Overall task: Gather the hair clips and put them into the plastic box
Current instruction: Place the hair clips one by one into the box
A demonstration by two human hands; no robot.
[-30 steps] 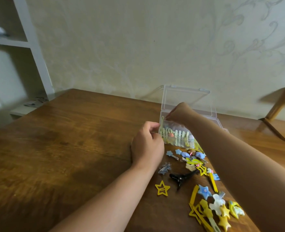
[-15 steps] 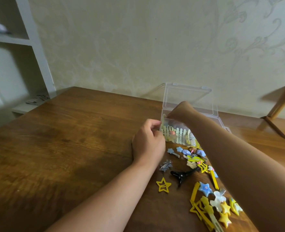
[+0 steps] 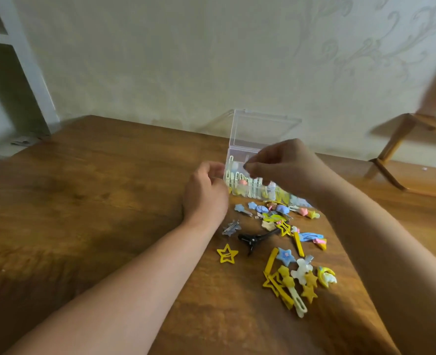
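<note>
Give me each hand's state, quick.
Left hand: curled against the plastic box; grip cannot be told.
Right hand: fingertips pinched, contents cannot be told.

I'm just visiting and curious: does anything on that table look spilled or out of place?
Yes. Many hair clips lie scattered loose on the wooden table in front of the open plastic box, which already holds others. Nothing looks broken.

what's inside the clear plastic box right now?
Through the plastic box front wall: a row of pale yellow-white hair clips, one pink piece among them. The right hand covers the box's right part; its contents there are hidden. Lid stands open.
</note>
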